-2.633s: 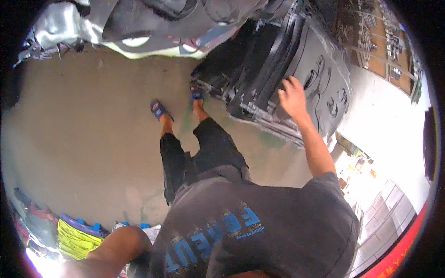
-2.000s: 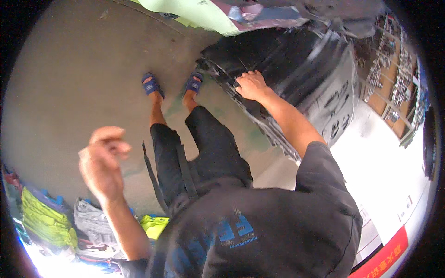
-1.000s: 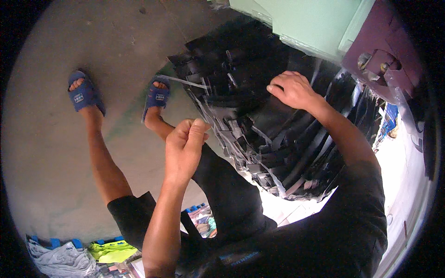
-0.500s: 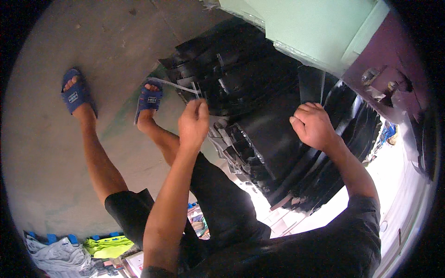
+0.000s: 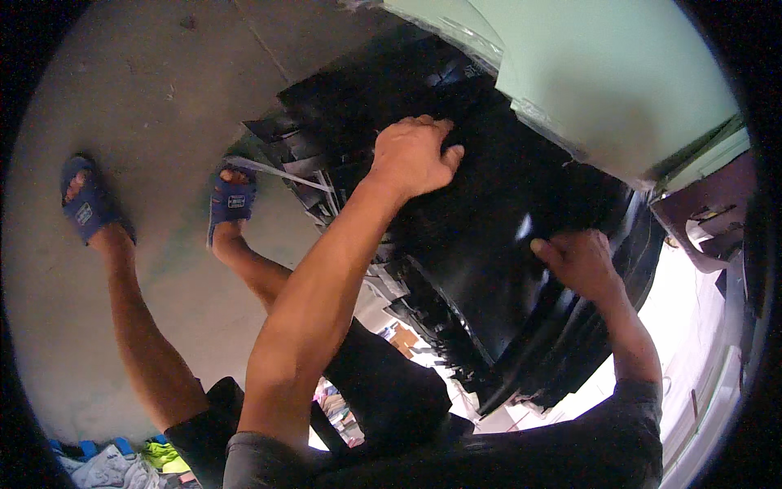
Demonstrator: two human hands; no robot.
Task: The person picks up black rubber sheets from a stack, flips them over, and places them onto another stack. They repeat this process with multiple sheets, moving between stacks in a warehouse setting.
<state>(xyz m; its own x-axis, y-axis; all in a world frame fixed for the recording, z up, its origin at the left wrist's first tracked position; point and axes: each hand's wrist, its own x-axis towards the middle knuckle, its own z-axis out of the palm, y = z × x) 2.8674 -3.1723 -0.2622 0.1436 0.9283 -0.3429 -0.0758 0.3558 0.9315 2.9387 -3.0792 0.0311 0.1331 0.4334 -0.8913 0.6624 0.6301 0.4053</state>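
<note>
Glossy black sheets (image 5: 481,236) lie in a thick, uneven pile in front of me. Over the far middle of the pile, my left hand (image 5: 415,155) rests on the dark surface with its thumb spread from the fingers; their tips are partly lost against the black. Toward the right side, my right hand (image 5: 582,261) is curled at a black sheet, its thumb pointing left. Shiny creases run through the material beside it. What lies under its fingers is hidden.
A pale green panel (image 5: 603,81) overhangs the pile's far right. Purple material (image 5: 709,212) hangs at the right edge. My sandaled feet (image 5: 232,200) stand left of the pile on the grey floor (image 5: 163,285). Folded grey cloth (image 5: 110,469) lies at lower left.
My left hand has moved right and away from me over the pile, opening from a pinch. My right hand has come nearer and slightly right. Black sheet now covers the pale glints.
</note>
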